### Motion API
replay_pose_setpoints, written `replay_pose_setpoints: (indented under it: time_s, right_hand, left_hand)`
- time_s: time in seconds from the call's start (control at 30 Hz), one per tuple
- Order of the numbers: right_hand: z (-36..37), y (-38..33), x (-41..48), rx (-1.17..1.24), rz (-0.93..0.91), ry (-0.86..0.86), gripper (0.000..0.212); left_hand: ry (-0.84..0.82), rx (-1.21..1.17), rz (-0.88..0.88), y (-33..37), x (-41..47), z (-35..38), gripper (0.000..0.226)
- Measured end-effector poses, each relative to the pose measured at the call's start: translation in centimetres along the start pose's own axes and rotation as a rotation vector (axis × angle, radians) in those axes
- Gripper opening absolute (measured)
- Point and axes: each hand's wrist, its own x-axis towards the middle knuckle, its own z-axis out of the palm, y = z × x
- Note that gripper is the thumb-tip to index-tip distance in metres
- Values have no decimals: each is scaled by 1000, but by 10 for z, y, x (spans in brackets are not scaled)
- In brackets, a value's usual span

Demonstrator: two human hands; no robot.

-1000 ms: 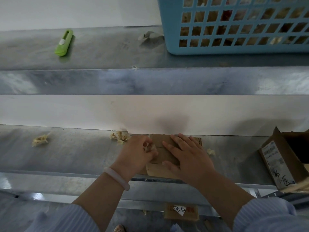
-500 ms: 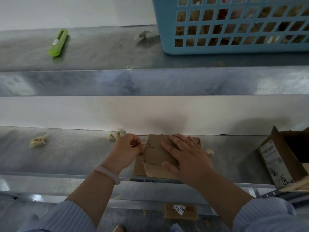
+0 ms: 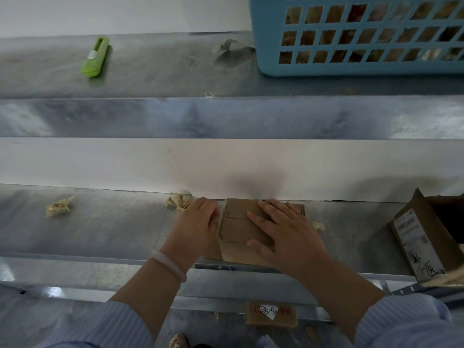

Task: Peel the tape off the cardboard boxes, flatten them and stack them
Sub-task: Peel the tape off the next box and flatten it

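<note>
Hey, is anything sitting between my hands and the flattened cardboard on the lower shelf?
Nothing visible. The right hand lies flat on the flattened cardboard, and the left hand is curled against its left edge. A crumpled tape scrap lies just beyond the left hand, off the cardboard.

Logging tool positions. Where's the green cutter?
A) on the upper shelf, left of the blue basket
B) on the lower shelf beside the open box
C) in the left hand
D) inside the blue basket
A: the green cutter lies on the upper shelf, left of the blue basket; the left hand and right hand are down at the flattened cardboard.
</note>
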Motion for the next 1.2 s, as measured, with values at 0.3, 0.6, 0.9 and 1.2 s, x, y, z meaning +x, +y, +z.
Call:
replay_pose_setpoints:
  time_s: [0.3, 0.6, 0.9, 1.2]
  right_hand:
    - [-1, 1, -2, -23, -12, 5, 68]
    - [-3, 0, -2, -36, 4, -16, 65]
    - [-3, -1, -3, -14, 16, -30, 72]
    - [-5, -2, -3, -7, 8, -32, 73]
  left_hand:
    - [-168, -686, -438, -8, -10, -16, 38]
    - [-245, -923, -882, 19, -9, -12, 18]
    - [-242, -1014, -974, 20, -23, -17, 3]
    - [-168, -524, -710, 22, -28, -7, 13]
